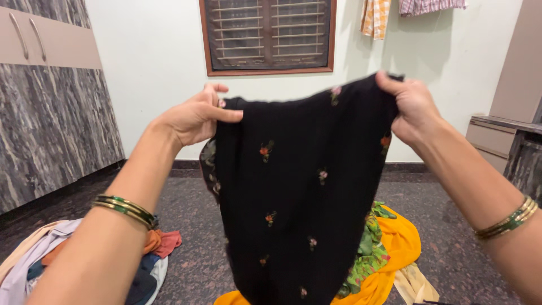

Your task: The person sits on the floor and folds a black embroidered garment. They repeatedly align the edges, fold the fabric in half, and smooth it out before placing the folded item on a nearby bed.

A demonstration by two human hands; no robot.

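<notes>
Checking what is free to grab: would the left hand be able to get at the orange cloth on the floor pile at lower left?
Probably not right now: the left hand is pinching the black floral cloth up high, well above the orange cloth.

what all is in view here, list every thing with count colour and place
black cloth: 1, black with small flowers, held up at centre by its top edge
yellow garment: 1, yellow-orange, on the floor behind the black cloth, right of centre
green patterned cloth: 1, green, lying on the yellow garment
clothes pile: 1 heap, white, orange and blue, floor at lower left
window: 1, brown frame with grille, wall at top centre
hanging cloths: 2, orange check and pink stripe, top right
cupboard: 1, grey marbled, left wall
drawer unit: 1, beige and grey, right edge
bangles: several, gold and green, on both wrists
left hand: 1, grips the cloth's left corner
right hand: 1, grips the right corner
</notes>
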